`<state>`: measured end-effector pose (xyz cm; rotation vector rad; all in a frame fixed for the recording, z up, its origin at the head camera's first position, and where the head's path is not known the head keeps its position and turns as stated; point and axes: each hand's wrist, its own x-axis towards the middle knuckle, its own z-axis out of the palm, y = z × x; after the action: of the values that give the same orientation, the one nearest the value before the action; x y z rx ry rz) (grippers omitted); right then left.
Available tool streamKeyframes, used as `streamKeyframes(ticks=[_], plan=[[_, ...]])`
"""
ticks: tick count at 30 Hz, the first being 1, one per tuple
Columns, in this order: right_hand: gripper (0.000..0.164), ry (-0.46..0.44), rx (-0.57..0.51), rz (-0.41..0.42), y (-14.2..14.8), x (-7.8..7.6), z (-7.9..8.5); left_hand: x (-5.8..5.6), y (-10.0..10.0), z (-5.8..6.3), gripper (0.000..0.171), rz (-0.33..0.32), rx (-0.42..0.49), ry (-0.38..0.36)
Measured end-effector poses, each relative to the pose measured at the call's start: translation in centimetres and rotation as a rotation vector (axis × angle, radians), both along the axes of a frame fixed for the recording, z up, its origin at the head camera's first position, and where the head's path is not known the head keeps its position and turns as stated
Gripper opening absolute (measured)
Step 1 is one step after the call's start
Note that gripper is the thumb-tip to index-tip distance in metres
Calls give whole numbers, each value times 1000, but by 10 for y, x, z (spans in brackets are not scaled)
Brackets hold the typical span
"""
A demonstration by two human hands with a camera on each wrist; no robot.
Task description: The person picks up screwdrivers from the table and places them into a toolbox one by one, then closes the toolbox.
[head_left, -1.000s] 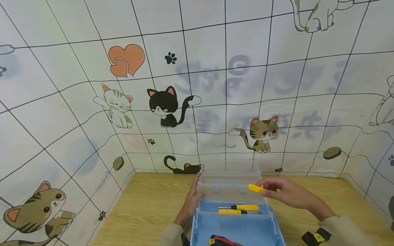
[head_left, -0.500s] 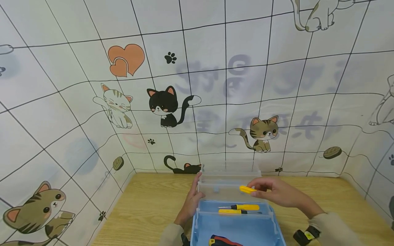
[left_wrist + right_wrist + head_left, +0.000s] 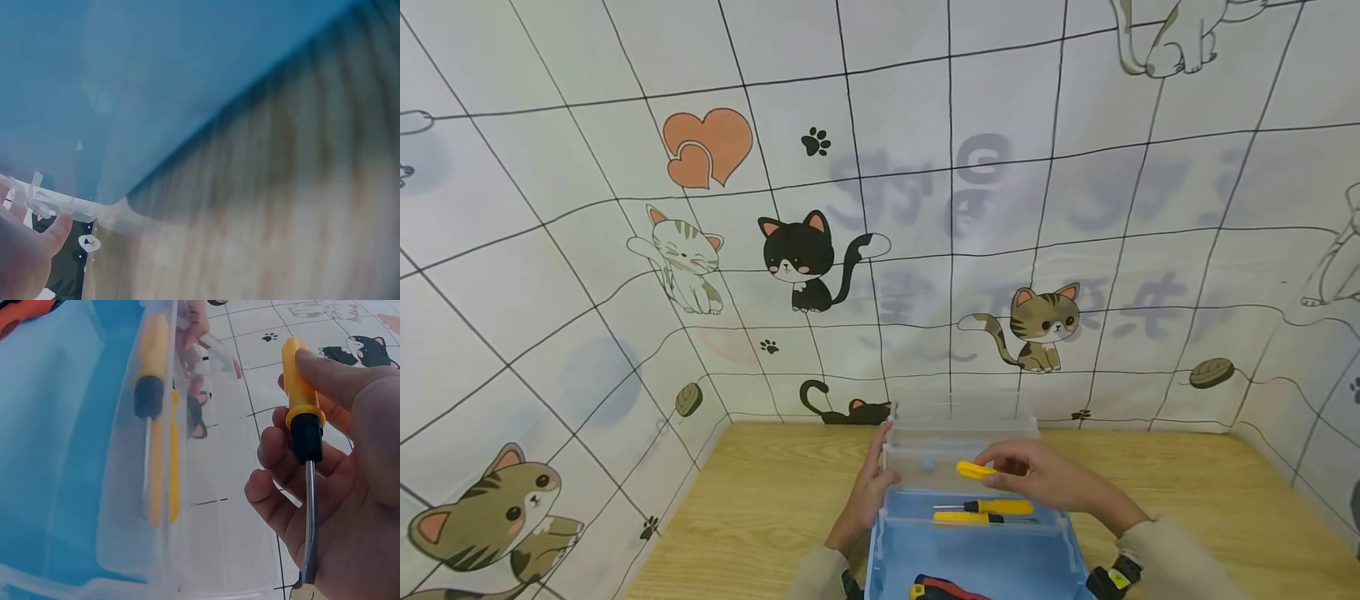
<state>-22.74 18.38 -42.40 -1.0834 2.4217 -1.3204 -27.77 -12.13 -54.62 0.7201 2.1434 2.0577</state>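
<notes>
A blue toolbox [image 3: 970, 554] stands open, its clear plastic lid [image 3: 910, 471] raised at the back. My left hand [image 3: 861, 500] holds the lid's left edge, thumb in front; only part of that hand [image 3: 31, 250] shows in the left wrist view. Above the box, my right hand [image 3: 1041, 477] pinches a screwdriver [image 3: 303, 400] by its yellow handle, and the metal shaft runs back past the palm. Two more yellow-handled screwdrivers, one upper [image 3: 1000, 506] and one lower [image 3: 967, 517], lie side by side in a clear compartment [image 3: 119, 531], pointing opposite ways.
A red and black handled tool [image 3: 947, 588] lies in the front of the box, partly cut off by the frame. Wood-grain tabletop [image 3: 760, 500] surrounds the box. Behind stands a white cat-print wall covering [image 3: 910, 350], close to the raised lid.
My right hand has moved left with the screwdriver, from the lid's right side to over its middle. The left hand and the toolbox have stayed in place.
</notes>
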Motion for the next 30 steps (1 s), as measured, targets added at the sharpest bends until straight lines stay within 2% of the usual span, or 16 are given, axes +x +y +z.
streamKeyframes(ticks=[5,10,15,24,30], plan=[[27,-38,-5,29,-6,-1,-5,0,0,1,77,7,-9,13],[29,-68,13,22,-12,-3,-12,0,1,0,77,7,-7,6],[31,-62,40,10,-15,-3,-17,-1,1,0,78,22,-19,0],[30,-18,79,43,-18,-4,-27,-1,1,0,78,28,-22,-4],[29,-24,95,15,-21,-5,-32,0,1,-1,79,30,-19,-2]])
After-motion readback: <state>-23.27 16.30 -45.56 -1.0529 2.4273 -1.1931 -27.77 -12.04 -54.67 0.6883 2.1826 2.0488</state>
